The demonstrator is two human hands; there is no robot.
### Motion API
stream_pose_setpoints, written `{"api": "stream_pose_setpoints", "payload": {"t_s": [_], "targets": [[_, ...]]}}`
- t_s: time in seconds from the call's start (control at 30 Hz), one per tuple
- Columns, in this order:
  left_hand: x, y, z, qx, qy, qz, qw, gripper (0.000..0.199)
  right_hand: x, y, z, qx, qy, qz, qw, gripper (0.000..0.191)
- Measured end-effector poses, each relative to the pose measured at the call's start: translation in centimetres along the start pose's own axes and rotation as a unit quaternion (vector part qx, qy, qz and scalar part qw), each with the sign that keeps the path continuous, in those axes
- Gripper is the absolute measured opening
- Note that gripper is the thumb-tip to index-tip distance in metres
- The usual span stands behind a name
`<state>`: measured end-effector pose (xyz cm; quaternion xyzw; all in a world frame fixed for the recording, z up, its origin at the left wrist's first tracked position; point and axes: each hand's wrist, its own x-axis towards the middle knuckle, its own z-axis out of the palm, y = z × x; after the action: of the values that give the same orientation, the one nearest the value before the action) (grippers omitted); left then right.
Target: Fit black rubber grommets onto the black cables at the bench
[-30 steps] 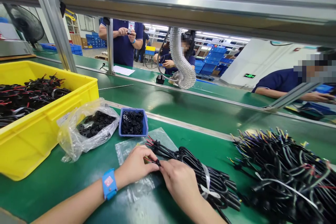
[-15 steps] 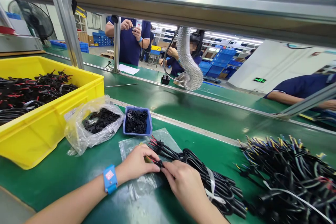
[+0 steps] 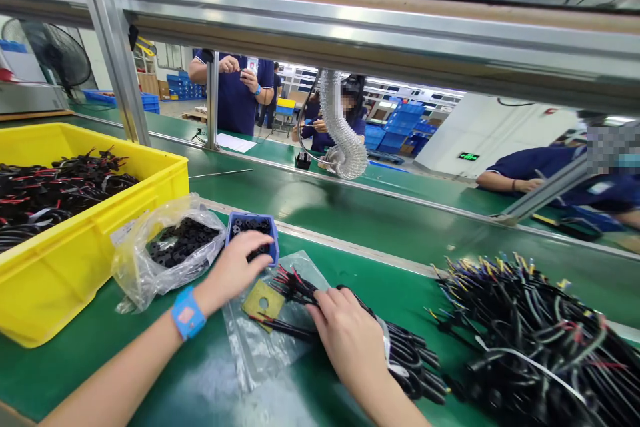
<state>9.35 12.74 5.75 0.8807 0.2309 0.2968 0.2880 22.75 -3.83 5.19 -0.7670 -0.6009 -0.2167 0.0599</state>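
Observation:
My left hand (image 3: 243, 265) reaches over the small blue bin (image 3: 275, 240) of black plastic parts, its fingers apart and its fingertips over the parts. No held thing shows in it. My right hand (image 3: 350, 330) curls over a bundle of black cables (image 3: 413, 350), its fingers closed on the cables near their red-tipped wire ends. Left of it, a cable end (image 3: 287, 327) with bare wires lies across a yellow square plate (image 3: 257, 303) with a round hole. Under these lies a clear plastic bag (image 3: 250, 360).
An open plastic bag (image 3: 135, 260) of black parts sits left of the bin, beside a yellow crate (image 3: 150, 197) of cables. A large cable pile (image 3: 530, 333) lies at the right. A metal frame (image 3: 350, 20) and a clear hose (image 3: 345, 140) hang ahead; co-workers are beyond.
My left hand has left the cable end and moved up and left to the blue bin, its fingers spreading. My right hand has shifted onto the cable bundle. The yellow plate is now uncovered.

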Motion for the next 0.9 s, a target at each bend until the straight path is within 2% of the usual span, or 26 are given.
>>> {"api": "stream_pose_setpoints", "payload": {"t_s": [0.03, 0.07, 0.17, 0.3, 0.47, 0.53, 0.73, 0.83, 0.9], "targets": [[0.8, -0.9, -0.6, 0.093, -0.012, 0.017, 0.995, 0.029, 0.4, -0.1, 0.0, -0.015, -0.031, 0.019, 0.999, 0.008], [1.5, -1.8, -1.0, 0.171, -0.059, 0.036, 0.983, 0.027, 0.8, -0.4, 0.0, -0.024, -0.063, 0.031, 0.997, 0.005], [2.9, -3.6, -1.2, 0.228, -0.135, 0.064, 0.962, 0.013, 1.4, -1.4, 0.7, -0.025, -0.128, 0.015, 0.991, 0.014], [3.6, -3.8, -0.8, 0.248, -0.159, 0.082, 0.952, 0.008, 0.2, -2.5, 1.5, -0.005, -0.135, -0.037, 0.990, 0.017], [3.8, -3.2, -0.8, 0.253, -0.155, 0.105, 0.949, 0.007, -1.7, -2.5, 2.6, 0.058, -0.116, -0.123, 0.984, 0.012], [3.7, -3.1, -0.7, 0.246, -0.146, 0.112, 0.952, 0.007, -1.9, -2.4, 3.0, 0.065, -0.114, -0.137, 0.982, 0.014], [2.9, -2.7, -0.8, 0.221, -0.070, 0.096, 0.968, 0.018, -1.5, -2.4, 2.4, 0.100, -0.145, -0.092, 0.980, 0.019], [0.7, -2.4, -0.9, 0.194, -0.022, 0.110, 0.974, 0.024, -1.1, -2.4, 1.6, 0.104, -0.181, -0.064, 0.976, 0.022], [-1.5, -2.6, -0.8, 0.171, -0.021, 0.141, 0.975, 0.024, -0.8, -2.5, 1.2, 0.102, -0.208, -0.064, 0.971, 0.022]]}}
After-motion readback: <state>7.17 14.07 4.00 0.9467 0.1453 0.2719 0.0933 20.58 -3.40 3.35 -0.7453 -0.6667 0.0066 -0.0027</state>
